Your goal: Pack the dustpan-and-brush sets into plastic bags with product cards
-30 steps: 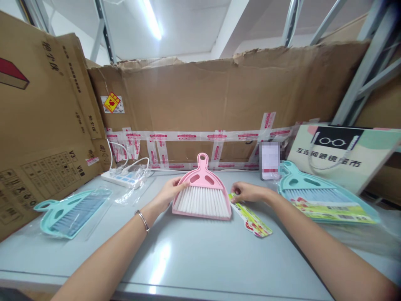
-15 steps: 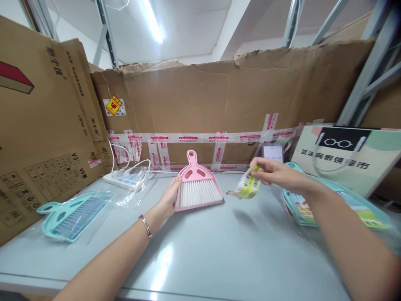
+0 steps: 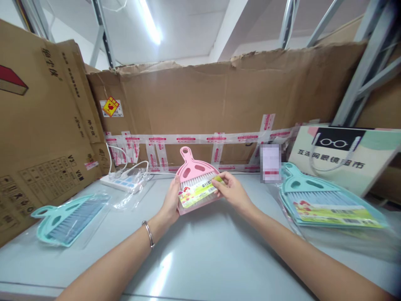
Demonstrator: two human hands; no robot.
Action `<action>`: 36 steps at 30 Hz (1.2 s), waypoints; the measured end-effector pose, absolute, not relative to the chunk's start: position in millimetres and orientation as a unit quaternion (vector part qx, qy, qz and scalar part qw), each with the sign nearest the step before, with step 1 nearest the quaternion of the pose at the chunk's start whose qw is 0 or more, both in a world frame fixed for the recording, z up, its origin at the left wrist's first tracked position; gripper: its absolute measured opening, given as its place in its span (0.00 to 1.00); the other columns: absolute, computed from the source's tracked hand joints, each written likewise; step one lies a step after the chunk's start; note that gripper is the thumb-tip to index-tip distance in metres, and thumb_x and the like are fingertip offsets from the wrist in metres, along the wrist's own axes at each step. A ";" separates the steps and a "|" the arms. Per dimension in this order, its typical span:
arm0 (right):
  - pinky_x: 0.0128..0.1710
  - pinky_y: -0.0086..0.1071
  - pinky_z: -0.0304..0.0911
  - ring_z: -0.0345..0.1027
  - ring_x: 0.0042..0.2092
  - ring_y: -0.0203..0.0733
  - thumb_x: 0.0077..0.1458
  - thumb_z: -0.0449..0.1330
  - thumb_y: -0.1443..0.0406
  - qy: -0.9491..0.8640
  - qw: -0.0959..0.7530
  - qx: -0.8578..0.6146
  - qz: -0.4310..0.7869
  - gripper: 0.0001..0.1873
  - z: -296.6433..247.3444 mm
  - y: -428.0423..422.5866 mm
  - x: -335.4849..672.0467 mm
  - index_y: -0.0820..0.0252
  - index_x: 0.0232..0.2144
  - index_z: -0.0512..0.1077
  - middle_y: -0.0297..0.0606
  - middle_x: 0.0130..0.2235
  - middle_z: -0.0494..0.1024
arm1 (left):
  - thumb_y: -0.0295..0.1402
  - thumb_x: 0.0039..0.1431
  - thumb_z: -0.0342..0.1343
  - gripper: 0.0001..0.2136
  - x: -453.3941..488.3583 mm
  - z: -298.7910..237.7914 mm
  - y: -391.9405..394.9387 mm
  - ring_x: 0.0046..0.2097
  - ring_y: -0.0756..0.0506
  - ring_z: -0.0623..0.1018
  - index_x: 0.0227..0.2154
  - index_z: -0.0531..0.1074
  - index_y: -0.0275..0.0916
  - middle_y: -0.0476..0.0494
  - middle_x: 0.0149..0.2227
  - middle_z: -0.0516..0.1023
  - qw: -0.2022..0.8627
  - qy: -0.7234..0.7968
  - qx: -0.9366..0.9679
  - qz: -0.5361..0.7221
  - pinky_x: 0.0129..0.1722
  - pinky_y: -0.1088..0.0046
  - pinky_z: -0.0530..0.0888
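Note:
A pink dustpan and brush set (image 3: 196, 168) with white bristles is tilted up above the table, handle pointing away. My left hand (image 3: 171, 200) grips its left edge. Across the bristles lies a printed label card (image 3: 199, 191), green and white with red-capped figures at its left end. My right hand (image 3: 231, 189) pinches the right end of this card at the dustpan's right side. On the right, several turquoise dustpan sets (image 3: 316, 188) in clear plastic are stacked, the top one with a similar card. Another bagged turquoise set (image 3: 62, 221) lies at the left.
A white power strip (image 3: 120, 182) with plugged cables and crumpled plastic sits at the back left. Cardboard boxes (image 3: 188, 100) wall the table (image 3: 200, 255) at the back and left. A phone-like device (image 3: 271, 163) and a paper bag (image 3: 347, 154) stand at the back right.
My right hand has moved left, bringing the label card from beside the dustpan onto its bristles. The left hand keeps its hold, and the dustpan is now slightly turned.

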State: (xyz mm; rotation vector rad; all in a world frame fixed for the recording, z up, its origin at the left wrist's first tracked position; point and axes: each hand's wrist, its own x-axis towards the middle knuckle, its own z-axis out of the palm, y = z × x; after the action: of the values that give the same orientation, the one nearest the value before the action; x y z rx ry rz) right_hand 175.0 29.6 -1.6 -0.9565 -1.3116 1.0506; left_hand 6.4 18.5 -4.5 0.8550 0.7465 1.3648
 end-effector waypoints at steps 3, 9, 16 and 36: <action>0.20 0.30 0.60 0.63 0.21 0.32 0.35 0.64 0.48 -0.550 0.608 -0.410 0.400 0.24 -5.3 31.6 175.7 0.58 0.25 0.61 0.30 0.27 0.69 | 0.48 0.50 0.56 0.26 5.8 -2.5 16.2 0.41 0.41 0.78 0.49 0.63 0.41 0.39 0.45 0.75 0.629 0.313 0.378 0.603 0.41 0.63 0.74; 0.25 0.29 0.59 0.60 0.24 0.31 0.39 0.64 0.52 -0.510 0.673 -0.422 0.331 0.23 -6.2 24.4 172.6 0.57 0.29 0.58 0.28 0.29 0.65 | 0.31 0.38 0.67 0.29 5.1 -8.3 16.5 0.43 0.41 0.76 0.46 0.64 0.38 0.39 0.44 0.75 0.558 0.331 0.436 0.623 0.42 0.64 0.74; 0.32 0.27 0.59 0.65 0.37 0.35 0.36 0.67 0.56 -0.367 0.640 -0.386 0.555 0.27 -9.1 7.6 152.7 0.56 0.39 0.63 0.35 0.40 0.71 | 0.31 0.45 0.62 0.27 3.5 -1.9 11.7 0.42 0.41 0.76 0.50 0.60 0.41 0.39 0.45 0.74 0.546 0.267 0.433 0.666 0.39 0.63 0.75; 0.29 0.31 0.71 0.74 0.29 0.39 0.46 0.60 0.73 -0.284 0.586 -0.326 0.686 0.08 -8.9 2.5 151.8 0.62 0.32 0.71 0.37 0.29 0.80 | 0.29 0.41 0.59 0.10 -164.2 25.9 51.4 0.43 0.26 0.74 0.29 0.73 0.31 0.22 0.40 0.75 -0.025 0.834 0.543 0.096 0.35 0.53 0.71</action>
State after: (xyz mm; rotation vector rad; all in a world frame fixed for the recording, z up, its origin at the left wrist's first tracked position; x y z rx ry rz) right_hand 151.8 2.5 -8.9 -0.7599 -0.6629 1.5991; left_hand -164.2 51.4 25.9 1.7323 2.6625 0.3054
